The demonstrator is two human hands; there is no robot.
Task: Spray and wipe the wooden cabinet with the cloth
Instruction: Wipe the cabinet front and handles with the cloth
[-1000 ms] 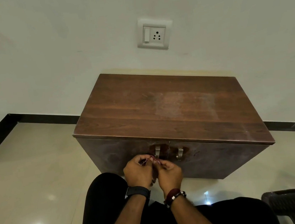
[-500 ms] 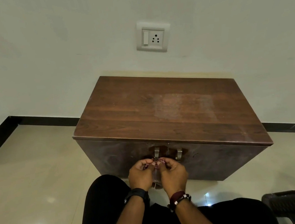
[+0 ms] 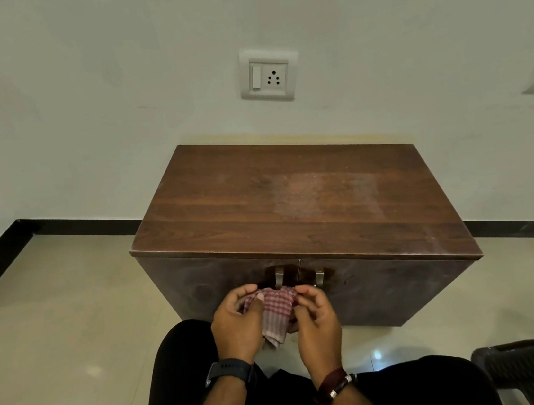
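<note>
"Why are both hands on the cloth (image 3: 277, 308)?"

"My left hand (image 3: 236, 320) and right hand (image 3: 315, 317) pinch its top corners, bunching it into a pad for wiping, I reckon. The cabinet (image 3: 296, 205) stands just beyond, its front edge nearest, against the wall (image 3: 110, 87)."

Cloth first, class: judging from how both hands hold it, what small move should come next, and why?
Probably lift the cloth onto the cabinet top. Left hand and right hand pinch it, bunched, below the handles; the top shows a dull patch, and no spray bottle is visible.
</note>
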